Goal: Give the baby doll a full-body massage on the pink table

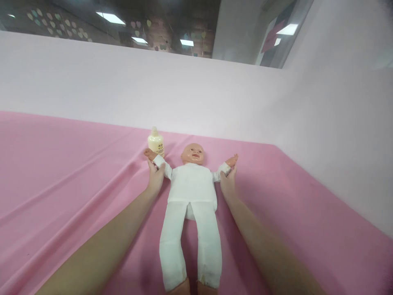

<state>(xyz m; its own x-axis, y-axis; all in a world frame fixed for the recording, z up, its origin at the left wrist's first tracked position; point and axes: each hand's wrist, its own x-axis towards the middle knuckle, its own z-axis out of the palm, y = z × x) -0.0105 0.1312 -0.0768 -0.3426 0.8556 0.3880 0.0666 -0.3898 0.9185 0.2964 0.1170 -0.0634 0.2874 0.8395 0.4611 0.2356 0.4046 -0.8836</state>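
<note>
A baby doll (193,184) with a white cloth body lies on its back, head away from me and both arms spread outward. My left hand (156,175) is closed around its forearm on the left, close to the doll's wrist. On the other side, my right hand (229,180) grips the opposite forearm, thumb on the white sleeve. Both of the doll's hands stick out beyond my fingers. Its feet are cut off by the lower edge of the view.
A pale yellow bottle (155,142) stands just behind the doll's hand on the left. Under everything spreads a pink cloth (76,176) with long folds. A white wall (138,86) rises behind, with a window (172,24) above, and another wall closes the right side.
</note>
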